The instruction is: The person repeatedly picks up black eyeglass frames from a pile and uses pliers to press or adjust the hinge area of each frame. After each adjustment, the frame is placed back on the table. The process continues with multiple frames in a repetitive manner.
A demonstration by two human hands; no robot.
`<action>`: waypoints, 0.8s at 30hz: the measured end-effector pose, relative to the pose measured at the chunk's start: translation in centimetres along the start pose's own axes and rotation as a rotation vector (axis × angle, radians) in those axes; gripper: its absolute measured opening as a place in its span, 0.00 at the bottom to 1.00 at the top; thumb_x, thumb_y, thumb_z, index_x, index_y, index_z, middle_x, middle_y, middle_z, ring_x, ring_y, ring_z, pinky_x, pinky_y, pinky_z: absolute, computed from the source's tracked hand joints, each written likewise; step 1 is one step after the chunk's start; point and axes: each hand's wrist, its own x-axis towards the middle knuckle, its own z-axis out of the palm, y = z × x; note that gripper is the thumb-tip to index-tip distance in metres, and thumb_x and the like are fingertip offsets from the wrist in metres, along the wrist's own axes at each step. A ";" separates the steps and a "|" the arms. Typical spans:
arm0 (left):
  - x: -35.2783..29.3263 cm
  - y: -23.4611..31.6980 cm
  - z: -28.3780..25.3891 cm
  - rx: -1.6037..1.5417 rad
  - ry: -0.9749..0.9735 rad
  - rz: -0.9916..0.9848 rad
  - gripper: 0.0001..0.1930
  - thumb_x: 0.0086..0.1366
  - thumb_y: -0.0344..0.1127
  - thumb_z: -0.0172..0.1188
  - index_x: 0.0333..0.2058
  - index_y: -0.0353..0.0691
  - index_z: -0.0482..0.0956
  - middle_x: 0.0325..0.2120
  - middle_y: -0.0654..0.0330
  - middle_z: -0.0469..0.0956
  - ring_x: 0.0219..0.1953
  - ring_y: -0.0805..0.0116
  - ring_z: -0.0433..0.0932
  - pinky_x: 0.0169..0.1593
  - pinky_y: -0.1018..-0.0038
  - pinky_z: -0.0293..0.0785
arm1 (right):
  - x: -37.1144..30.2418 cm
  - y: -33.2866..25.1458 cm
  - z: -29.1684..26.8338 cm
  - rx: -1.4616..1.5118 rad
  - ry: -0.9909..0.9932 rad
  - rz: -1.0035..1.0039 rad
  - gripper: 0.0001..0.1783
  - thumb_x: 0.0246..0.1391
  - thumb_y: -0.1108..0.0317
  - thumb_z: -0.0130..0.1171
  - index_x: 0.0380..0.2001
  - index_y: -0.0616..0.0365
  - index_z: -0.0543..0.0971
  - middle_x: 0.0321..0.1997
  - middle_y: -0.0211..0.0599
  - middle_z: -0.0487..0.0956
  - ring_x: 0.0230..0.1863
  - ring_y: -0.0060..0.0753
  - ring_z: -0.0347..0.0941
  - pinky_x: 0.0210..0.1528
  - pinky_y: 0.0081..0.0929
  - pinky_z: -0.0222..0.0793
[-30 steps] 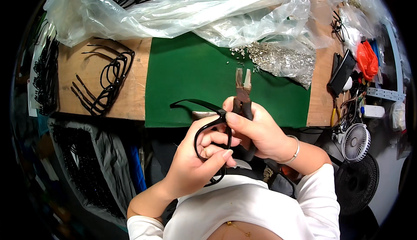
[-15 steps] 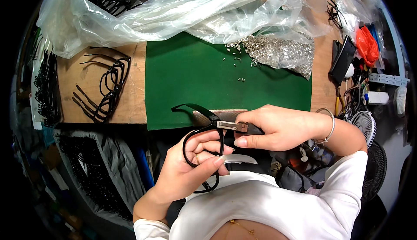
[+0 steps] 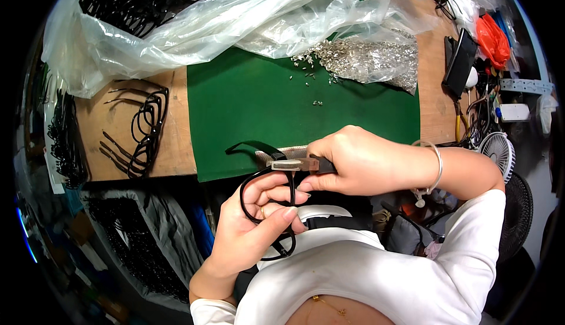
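Black glasses frames [image 3: 244, 198] are gripped in my left hand [image 3: 250, 222], with my fingers through and around one rim. One temple arm points left over the mat's front edge. My right hand [image 3: 353, 159] is closed round the dark handles of a pair of pliers [image 3: 294, 164]. The pliers' metal jaws lie across the upper corner of the frames, where the temple arm meets the rim. Whether the jaws clamp on anything there cannot be told. Behind them, partly hidden, a small light-brown textured strip [image 3: 263, 157] sits at the edge of the green mat [image 3: 247, 107].
Several black glasses frames [image 3: 150, 122] are stacked at the left of the wooden table. A clear plastic bag [image 3: 176, 45] holding black frames lies across the back. Small metal pieces [image 3: 365, 60] spill from another bag. At right are a black phone [image 3: 460, 63] and a white fan [image 3: 497, 151].
The pliers have moved left onto the corner of the frames, their jaws now turned more level across it. The view has shifted slightly.
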 end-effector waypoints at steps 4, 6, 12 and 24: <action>0.0 0.2 0.0 -0.001 0.008 0.007 0.22 0.57 0.19 0.49 0.51 0.33 0.58 0.38 0.47 0.72 0.29 0.70 0.76 0.35 0.77 0.73 | -0.2 1.7 -1.7 0.157 -0.192 -0.060 0.23 0.51 0.51 0.52 0.33 0.63 0.72 0.29 0.43 0.75 0.31 0.35 0.72 0.34 0.29 0.65; 0.3 0.4 0.1 -0.013 0.002 0.009 0.22 0.57 0.19 0.49 0.51 0.32 0.58 0.38 0.47 0.72 0.29 0.70 0.76 0.35 0.77 0.73 | 0.2 3.4 -0.8 0.124 -0.004 -0.062 0.20 0.50 0.54 0.54 0.31 0.64 0.72 0.27 0.45 0.75 0.30 0.39 0.72 0.32 0.30 0.65; 0.5 1.5 -0.2 0.273 0.202 0.165 0.21 0.56 0.19 0.49 0.50 0.31 0.61 0.38 0.48 0.72 0.28 0.69 0.76 0.33 0.77 0.74 | 1.4 5.5 1.7 0.093 0.369 -0.100 0.17 0.47 0.59 0.56 0.30 0.65 0.73 0.27 0.49 0.74 0.29 0.48 0.71 0.32 0.34 0.65; 6.9 6.9 -10.9 1.187 0.744 0.625 0.14 0.62 0.34 0.47 0.42 0.30 0.69 0.34 0.54 0.73 0.30 0.61 0.73 0.37 0.72 0.68 | 1.1 3.7 2.0 0.128 0.344 0.045 0.14 0.47 0.62 0.57 0.28 0.64 0.70 0.19 0.34 0.67 0.22 0.24 0.60 0.26 0.24 0.60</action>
